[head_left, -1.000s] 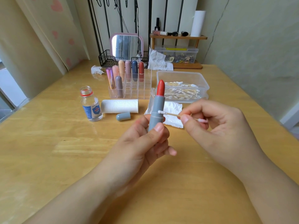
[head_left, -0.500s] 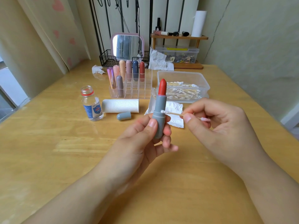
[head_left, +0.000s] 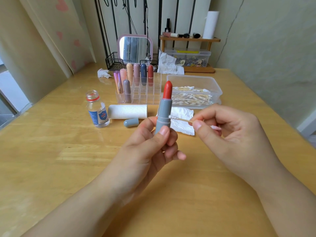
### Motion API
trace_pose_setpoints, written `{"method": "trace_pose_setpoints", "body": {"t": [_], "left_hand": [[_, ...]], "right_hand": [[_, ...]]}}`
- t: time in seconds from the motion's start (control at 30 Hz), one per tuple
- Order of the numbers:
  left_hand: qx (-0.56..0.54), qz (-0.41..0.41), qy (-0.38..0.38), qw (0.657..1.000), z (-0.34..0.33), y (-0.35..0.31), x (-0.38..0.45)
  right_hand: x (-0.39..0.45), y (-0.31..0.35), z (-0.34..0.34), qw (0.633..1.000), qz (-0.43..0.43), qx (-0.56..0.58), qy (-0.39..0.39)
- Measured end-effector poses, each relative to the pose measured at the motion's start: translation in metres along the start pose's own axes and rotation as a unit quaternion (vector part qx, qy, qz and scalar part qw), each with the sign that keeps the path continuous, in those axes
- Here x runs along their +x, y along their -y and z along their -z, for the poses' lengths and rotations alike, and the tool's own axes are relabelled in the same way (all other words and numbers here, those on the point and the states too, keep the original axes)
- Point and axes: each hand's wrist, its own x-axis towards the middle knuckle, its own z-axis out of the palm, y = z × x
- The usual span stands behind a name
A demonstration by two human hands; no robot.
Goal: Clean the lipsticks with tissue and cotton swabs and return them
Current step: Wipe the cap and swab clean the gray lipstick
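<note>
Left hand point(head_left: 150, 142) holds an uncapped grey-cased lipstick point(head_left: 163, 115) upright over the middle of the light wooden table point(head_left: 51, 151), thumb and fingers curled round the lower case; red bullet fully extended at the top. Right hand point(head_left: 229, 132) pinches a wooden-stemmed cotton swab point(head_left: 179, 118) between thumb and forefinger, stem roughly level, its white tip touching the right side of the grey case at the collar step. The swab's other end, tinged pink, shows inside the curled fingers.

On the table behind the hands:
- small grey rounded cap point(head_left: 131, 122), lying on its side, just left of the lipstick.
- white tissue roll point(head_left: 128, 111), lying flat, just beyond the cap.
- flat white tissue sheet point(head_left: 183, 120), under and behind the swab.
- small clear plastic bottle with blue label and red neck ring point(head_left: 97, 110), no lid, standing at the left.
- clear acrylic grid organiser point(head_left: 145, 93), farther back, holding seven capped lipsticks in its left and far slots; near-right slots hold nothing.
- clear rectangular plastic box of cotton swabs point(head_left: 194, 90), right of the organiser.
- crumpled white tissue point(head_left: 103, 73), far left, near a black wire basket point(head_left: 113, 63) and a pink-framed mirror point(head_left: 135, 47).
</note>
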Motion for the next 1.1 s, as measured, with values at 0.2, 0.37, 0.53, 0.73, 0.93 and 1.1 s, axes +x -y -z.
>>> {"method": "trace_pose_setpoints", "body": {"t": [0.2, 0.37, 0.53, 0.73, 0.93, 1.1], "left_hand": [[0.003, 0.011, 0.014, 1.0, 0.0007, 0.0004, 0.0008], [-0.015, 0.012, -0.003, 1.0, 0.0014, 0.0018, 0.0034], [0.014, -0.003, -0.008, 1.0, -0.001, 0.0004, 0.0008], [0.006, 0.0, -0.002, 1.0, 0.0007, 0.0, 0.0005], [0.009, 0.01, -0.001, 1.0, 0.0017, 0.0031, 0.0024], [-0.023, 0.015, -0.004, 1.0, -0.0008, 0.001, 0.002]], "right_hand": [[0.0007, -0.0027, 0.0017, 1.0, -0.014, 0.007, -0.004], [0.0004, -0.0013, -0.0002, 1.0, -0.01, 0.004, 0.003], [0.0007, -0.0019, -0.0001, 1.0, -0.018, 0.004, 0.001], [0.0004, -0.0009, -0.0011, 1.0, -0.012, 0.011, 0.001], [0.0013, -0.0035, 0.0002, 1.0, -0.023, 0.004, -0.003], [0.0003, -0.0025, -0.0001, 1.0, -0.02, 0.01, -0.001]]}}
